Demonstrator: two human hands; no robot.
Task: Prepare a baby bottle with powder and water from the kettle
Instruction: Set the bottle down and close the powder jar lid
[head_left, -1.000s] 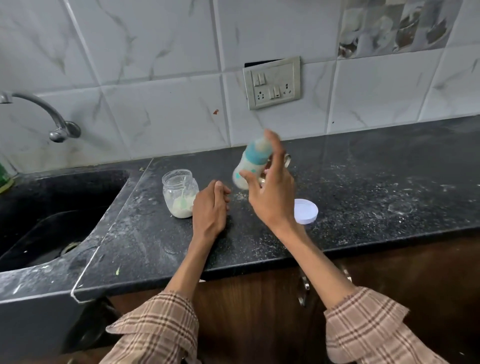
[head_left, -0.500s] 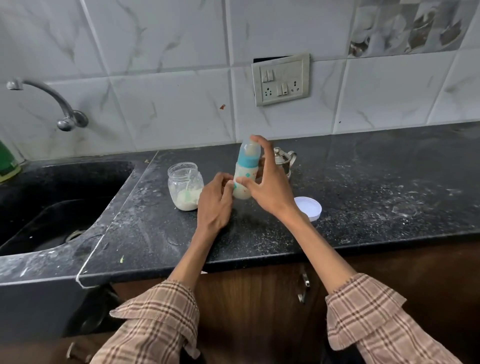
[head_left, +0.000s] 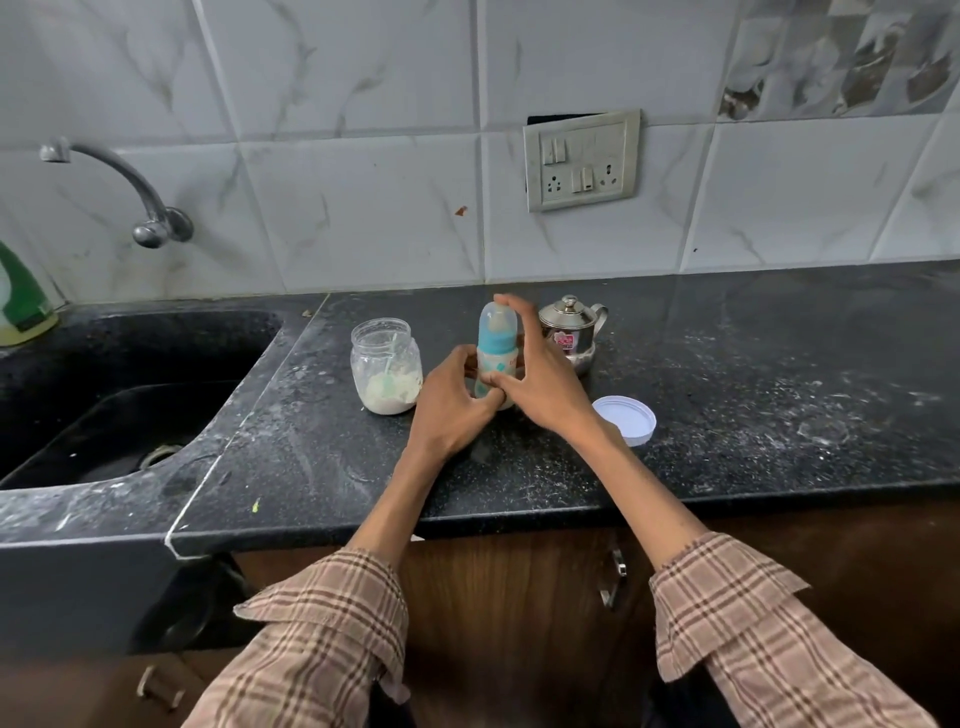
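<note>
Head view shows the baby bottle upright on the black speckled counter, cap and teal collar on, so filling looks done and little seems left beyond setting it down. The left hand curls around its lower body; the right hand pinches it with the thumb, one finger reaching over the clear domed cap. Just left stands a round glass jar with pale powder and a scoop; behind, a shiny steel kettle; to the right, a flat white lid.
</note>
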